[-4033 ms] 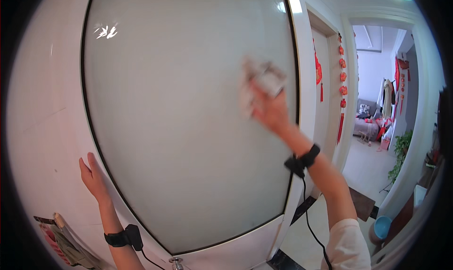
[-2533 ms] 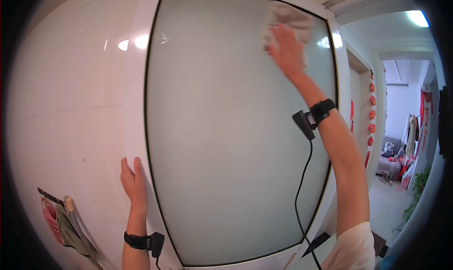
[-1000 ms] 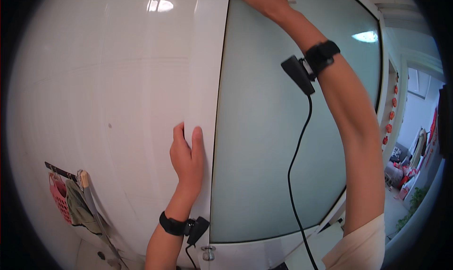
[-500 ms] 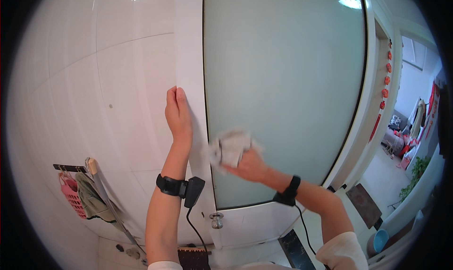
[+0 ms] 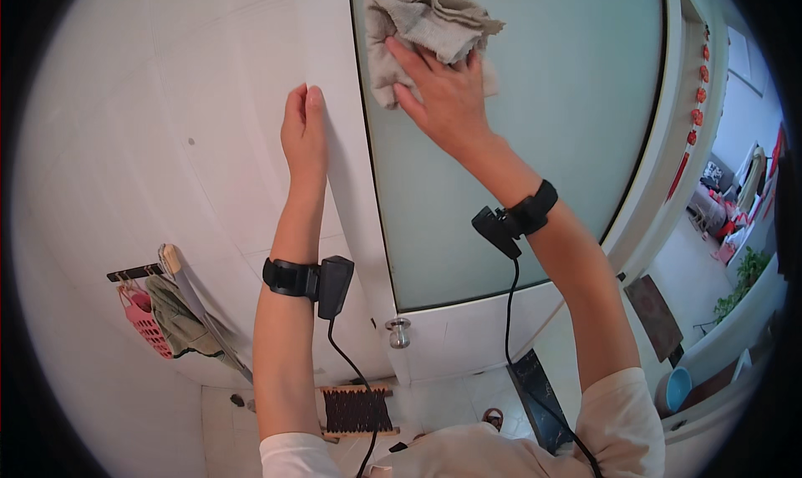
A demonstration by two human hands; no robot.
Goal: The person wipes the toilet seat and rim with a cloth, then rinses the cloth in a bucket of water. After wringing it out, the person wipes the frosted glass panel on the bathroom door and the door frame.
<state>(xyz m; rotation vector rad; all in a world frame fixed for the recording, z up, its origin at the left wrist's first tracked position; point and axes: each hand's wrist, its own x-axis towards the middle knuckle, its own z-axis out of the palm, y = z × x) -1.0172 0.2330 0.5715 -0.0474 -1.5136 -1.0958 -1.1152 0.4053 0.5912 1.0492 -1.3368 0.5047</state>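
A white door (image 5: 330,35) with a frosted glass panel (image 5: 535,169) stands in front of me. My right hand (image 5: 449,102) presses a crumpled beige cloth (image 5: 439,22) against the upper left of the glass, its fingers spread over the folds. Around the door's left edge, my left hand (image 5: 305,135) is closed, thumb and fingers on either side of it; the fingers' far side is partly hidden. Below the glass sits a round metal doorknob (image 5: 399,333). Each forearm wears a black strap with a cabled device.
On the tiled wall at left, a hook rail (image 5: 134,273) carries a pink basket (image 5: 149,323) and a green-grey cloth (image 5: 180,323) beside a long-handled tool (image 5: 209,311). A dark woven stool (image 5: 357,411) stands on the floor. At right are a blue basin (image 5: 675,389) and a plant (image 5: 746,276).
My right hand has slid the cloth up the glass from its lower left to near the top. My left hand keeps its hold on the door edge; the view has shifted somewhat.
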